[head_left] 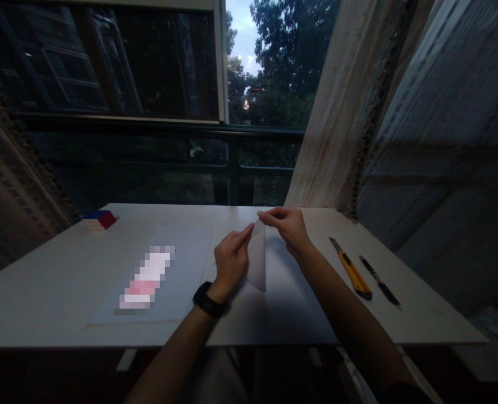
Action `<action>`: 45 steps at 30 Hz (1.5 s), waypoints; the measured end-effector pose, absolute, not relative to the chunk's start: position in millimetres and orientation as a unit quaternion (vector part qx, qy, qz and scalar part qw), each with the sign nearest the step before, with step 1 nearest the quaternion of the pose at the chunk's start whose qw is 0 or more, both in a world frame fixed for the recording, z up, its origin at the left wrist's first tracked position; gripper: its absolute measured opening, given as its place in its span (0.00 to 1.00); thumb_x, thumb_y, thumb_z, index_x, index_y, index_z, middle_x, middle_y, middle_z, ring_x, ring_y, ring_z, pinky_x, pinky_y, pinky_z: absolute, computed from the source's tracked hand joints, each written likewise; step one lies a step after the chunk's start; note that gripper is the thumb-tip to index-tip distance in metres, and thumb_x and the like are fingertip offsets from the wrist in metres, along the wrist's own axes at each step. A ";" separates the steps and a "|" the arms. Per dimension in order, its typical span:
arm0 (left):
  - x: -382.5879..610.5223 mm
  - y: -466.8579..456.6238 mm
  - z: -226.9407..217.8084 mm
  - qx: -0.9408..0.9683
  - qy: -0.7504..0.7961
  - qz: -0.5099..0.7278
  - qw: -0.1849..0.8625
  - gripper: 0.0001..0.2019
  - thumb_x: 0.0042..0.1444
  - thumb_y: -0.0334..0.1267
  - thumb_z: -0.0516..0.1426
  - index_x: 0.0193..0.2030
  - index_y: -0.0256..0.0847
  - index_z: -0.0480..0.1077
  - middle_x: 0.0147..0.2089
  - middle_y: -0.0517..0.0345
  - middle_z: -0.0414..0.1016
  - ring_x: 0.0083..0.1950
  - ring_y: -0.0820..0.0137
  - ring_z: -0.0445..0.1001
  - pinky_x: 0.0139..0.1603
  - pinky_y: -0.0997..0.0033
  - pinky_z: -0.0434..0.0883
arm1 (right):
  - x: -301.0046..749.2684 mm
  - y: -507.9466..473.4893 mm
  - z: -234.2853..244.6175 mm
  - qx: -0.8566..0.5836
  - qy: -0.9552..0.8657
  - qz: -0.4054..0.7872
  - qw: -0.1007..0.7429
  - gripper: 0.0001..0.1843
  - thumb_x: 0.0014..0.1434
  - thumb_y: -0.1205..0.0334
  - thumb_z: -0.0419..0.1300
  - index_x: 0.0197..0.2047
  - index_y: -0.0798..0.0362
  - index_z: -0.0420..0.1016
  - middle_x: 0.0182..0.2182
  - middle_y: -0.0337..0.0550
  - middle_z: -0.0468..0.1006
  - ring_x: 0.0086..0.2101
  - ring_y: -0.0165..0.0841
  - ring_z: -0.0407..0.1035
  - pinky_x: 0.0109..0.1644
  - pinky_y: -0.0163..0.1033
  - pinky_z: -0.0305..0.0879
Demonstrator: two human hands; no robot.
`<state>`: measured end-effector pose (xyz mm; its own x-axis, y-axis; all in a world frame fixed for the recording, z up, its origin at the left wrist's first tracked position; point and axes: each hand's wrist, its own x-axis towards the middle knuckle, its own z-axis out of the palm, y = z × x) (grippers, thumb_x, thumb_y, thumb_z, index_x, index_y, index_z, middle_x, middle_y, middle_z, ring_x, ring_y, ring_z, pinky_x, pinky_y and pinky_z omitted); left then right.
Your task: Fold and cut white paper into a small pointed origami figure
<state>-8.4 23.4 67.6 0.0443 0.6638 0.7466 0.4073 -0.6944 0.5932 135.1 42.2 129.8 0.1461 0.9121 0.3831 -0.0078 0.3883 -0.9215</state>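
Centrally in the head view, your left hand (231,259) and right hand (288,225) meet on a folded white paper (257,264), which stands tilted up off the worktop (42,292). Your left fingers pinch its left edge and your right fingertips pinch its top corner. Beneath it lies a grey sheet (282,314), with a second sheet (190,247) to its left. Right of centre are a yellow utility knife (352,270) and, just beside it, a black pen (379,279). At the far left of the worktop is a coloured cube (99,219).
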 end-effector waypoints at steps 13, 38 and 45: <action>-6.6 21.8 69.4 0.713 0.376 0.581 0.115 0.15 0.58 0.35 0.52 0.50 0.46 0.70 0.32 0.58 0.72 0.33 0.73 0.69 0.36 0.73 0.65 | 130.6 47.4 126.0 -0.422 -0.527 0.331 0.659 0.12 0.37 0.54 0.67 0.19 0.54 0.73 0.18 0.37 0.72 0.22 0.27 0.63 0.29 0.35 0.58; -3.0 25.1 70.0 0.667 0.391 0.599 0.208 0.14 0.57 0.37 0.52 0.49 0.46 0.71 0.44 0.57 0.75 0.44 0.69 0.72 0.45 0.70 0.67 | 125.6 45.3 96.9 -0.404 -0.476 0.440 0.646 0.13 0.37 0.54 0.67 0.22 0.56 0.78 0.20 0.41 0.75 0.24 0.30 0.66 0.31 0.37 0.61; -3.4 25.0 75.9 0.693 0.381 0.572 0.219 0.15 0.58 0.37 0.51 0.52 0.45 0.68 0.47 0.55 0.74 0.47 0.68 0.72 0.48 0.68 0.67 | 128.8 49.0 101.1 -0.411 -0.451 0.450 0.652 0.13 0.34 0.55 0.69 0.20 0.56 0.77 0.19 0.39 0.74 0.22 0.28 0.65 0.30 0.36 0.60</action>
<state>-3.4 25.0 75.9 0.0565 0.7785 0.6251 0.2770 -0.6137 0.7393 128.8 49.0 101.1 0.1880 0.9577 0.2176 -0.2155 0.2564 -0.9422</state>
